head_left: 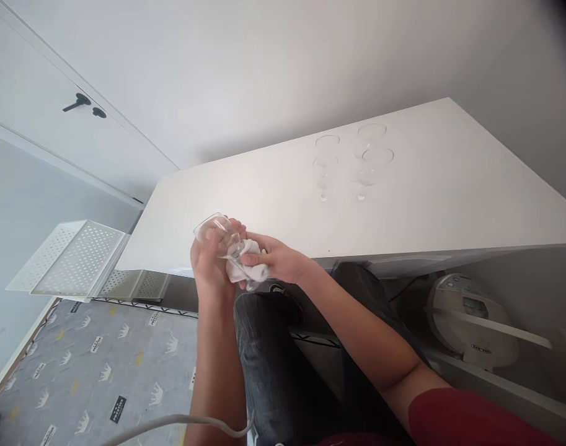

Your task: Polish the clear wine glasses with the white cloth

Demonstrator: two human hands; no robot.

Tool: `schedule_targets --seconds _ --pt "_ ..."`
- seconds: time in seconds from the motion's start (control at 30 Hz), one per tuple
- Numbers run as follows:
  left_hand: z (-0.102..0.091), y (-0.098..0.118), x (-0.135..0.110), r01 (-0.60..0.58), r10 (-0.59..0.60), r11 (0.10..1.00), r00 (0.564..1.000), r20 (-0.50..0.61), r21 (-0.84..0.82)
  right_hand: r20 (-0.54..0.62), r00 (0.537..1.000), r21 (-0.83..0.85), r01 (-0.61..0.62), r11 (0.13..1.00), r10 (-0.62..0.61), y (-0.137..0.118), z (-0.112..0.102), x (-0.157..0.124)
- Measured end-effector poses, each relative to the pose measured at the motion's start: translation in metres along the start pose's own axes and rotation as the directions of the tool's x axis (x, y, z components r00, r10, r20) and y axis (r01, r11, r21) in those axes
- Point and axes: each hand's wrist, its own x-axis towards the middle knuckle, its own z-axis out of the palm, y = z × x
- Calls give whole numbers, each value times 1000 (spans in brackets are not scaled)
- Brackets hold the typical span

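A clear stemmed glass [224, 228] lies tilted between my hands, just in front of the white table's near edge. My left hand [208, 260] is wrapped around its bowl, the rim pointing up and to the left. With my right hand [278, 257] I press a bunched white cloth [243, 265] around the stem. The glass's foot is mostly hidden by the cloth and fingers. Farther back on the table stand several more clear glasses, among them a front right one [378, 158] and a back left one [328, 142].
The white table [273, 192] stretches from left to right against the wall. White perforated baskets [78, 257] stand at its left end. Low on the right is a rice cooker [473, 322]. A patterned mattress [101, 371] lies at lower left, with a pale cable [180, 419] crossing nearby.
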Motion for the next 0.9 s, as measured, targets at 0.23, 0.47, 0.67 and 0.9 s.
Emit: schedule_targets --seconds 0.23,0.47,0.67,0.9 --pt "-1 -13 3 -45 45 999 999 -1 -20 -266 948 -550 -2 835 -173 -5 -2 -4" --pt "-11 -5 5 -148 141 985 987 -76 -93 -491 861 139 228 964 -133 5 -24 6" --pt "1 -7 2 -467 462 884 874 -148 5 -459 882 318 279 906 -110 -1 -2 7" --pt "10 -21 -11 -467 453 884 858 243 2 -417 895 490 77 868 156 5 12 11"
